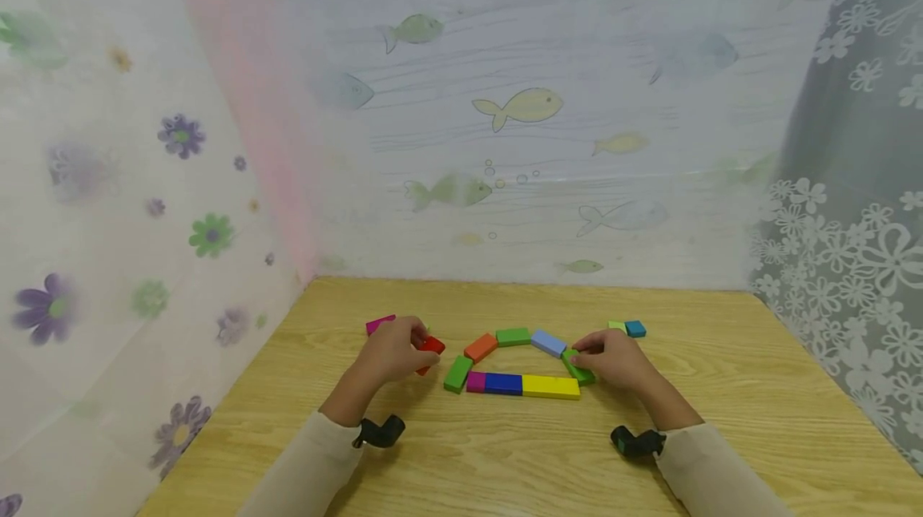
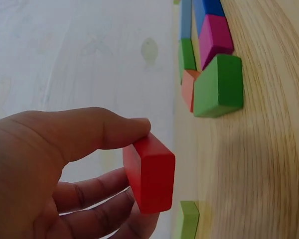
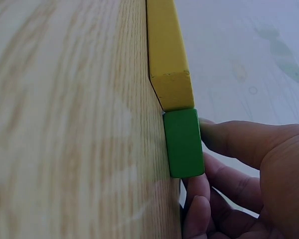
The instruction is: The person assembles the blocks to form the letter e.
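Currently, the left hand point(image 1: 395, 349) pinches a red block point(image 2: 157, 174) between thumb and fingers, apparently clear of the worktop point(image 1: 497, 461), just left of the arch. The right hand point(image 1: 616, 357) has its grip closed on a green block point(image 3: 184, 144) at the arch's right end, thumb on one side and fingers on the other. That block sits beside the outer end of a yellow block point(image 1: 551, 386); whether they touch, I cannot tell for sure. A dark blue block point(image 1: 503, 384) and a magenta block point(image 1: 477, 382) complete the straight row. The arch's other pieces are a left green block point(image 1: 458, 373), an orange block point(image 1: 481, 348), a top green block point(image 1: 513, 337) and a light blue block point(image 1: 549, 343).

Nothing seems to anchor these pieces, so a twist of the right fingers could push the yellow or light blue one askew. A low sweep of the red block could knock the left green one, and a loose pinch could drop it.
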The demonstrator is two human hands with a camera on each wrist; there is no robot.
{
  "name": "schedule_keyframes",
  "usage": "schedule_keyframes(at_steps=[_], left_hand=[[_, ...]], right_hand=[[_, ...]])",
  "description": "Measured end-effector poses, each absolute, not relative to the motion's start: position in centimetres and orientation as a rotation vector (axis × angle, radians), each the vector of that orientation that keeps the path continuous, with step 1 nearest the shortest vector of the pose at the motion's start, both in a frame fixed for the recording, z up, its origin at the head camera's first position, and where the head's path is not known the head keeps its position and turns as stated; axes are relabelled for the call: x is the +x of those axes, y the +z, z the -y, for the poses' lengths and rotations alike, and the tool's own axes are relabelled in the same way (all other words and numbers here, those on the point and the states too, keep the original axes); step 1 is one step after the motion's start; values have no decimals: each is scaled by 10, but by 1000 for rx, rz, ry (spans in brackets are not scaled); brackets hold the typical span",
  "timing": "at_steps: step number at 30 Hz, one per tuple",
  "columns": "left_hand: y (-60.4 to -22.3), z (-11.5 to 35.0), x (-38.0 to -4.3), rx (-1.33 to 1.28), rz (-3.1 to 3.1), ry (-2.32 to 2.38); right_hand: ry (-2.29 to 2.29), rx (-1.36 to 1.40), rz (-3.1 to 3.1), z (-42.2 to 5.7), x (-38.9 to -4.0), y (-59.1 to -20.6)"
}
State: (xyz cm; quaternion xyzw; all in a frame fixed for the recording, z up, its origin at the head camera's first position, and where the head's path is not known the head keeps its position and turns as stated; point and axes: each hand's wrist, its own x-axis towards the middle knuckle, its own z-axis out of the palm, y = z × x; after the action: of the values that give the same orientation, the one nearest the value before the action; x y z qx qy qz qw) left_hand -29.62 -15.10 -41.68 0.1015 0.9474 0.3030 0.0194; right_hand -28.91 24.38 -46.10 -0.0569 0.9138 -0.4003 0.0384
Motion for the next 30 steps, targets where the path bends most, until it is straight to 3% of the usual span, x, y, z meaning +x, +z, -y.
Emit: schedule_keyframes(at_steps=[8,30], left_hand=[[-417,148,-296,261,-2764,1220],[-414,151,-290,430,-2536,1253]], right_hand=[[-1236,-175,-2799,-243,-288,-460],[-1235,-173,-2793,-245,-290,-461]])
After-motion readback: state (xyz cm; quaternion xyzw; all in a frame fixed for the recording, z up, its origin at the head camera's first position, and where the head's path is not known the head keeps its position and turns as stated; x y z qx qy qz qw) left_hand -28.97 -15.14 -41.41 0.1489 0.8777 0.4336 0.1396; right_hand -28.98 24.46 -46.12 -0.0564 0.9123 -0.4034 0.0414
